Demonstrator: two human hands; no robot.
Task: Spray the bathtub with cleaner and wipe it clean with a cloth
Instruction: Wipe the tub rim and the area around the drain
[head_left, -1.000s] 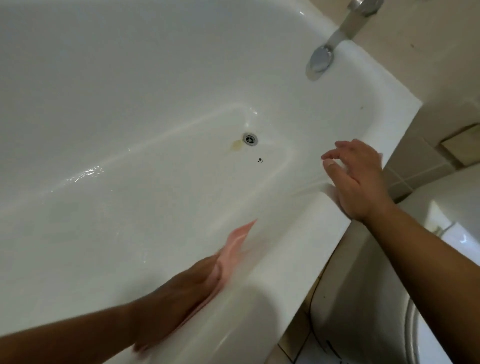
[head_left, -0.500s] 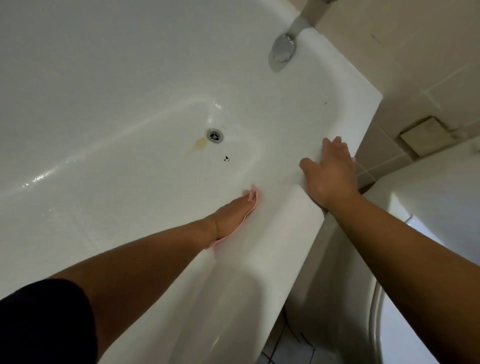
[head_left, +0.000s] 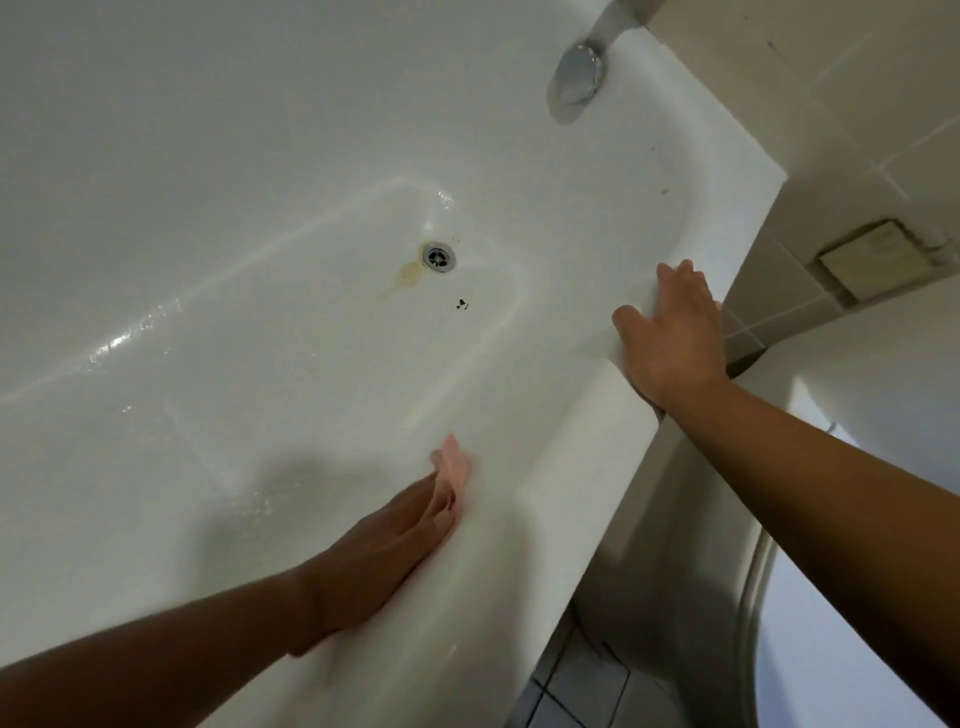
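wipe | cloth (head_left: 453, 462) was pressed flat on bathtub (head_left: 260, 156) wall, near side of drain (head_left: 439, 256), by left hand (head_left: 384, 551), grip straight-fingered, for full contact | right hand (head_left: 670, 338), grip spread wide, was laid on rim (head_left: 587, 441) right of drain, judged a brace

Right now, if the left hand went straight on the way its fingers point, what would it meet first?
Beyond the pink cloth under the left hand, only bare bathtub wall; farther on the line nears the right hand on the rim, though it may pass below.
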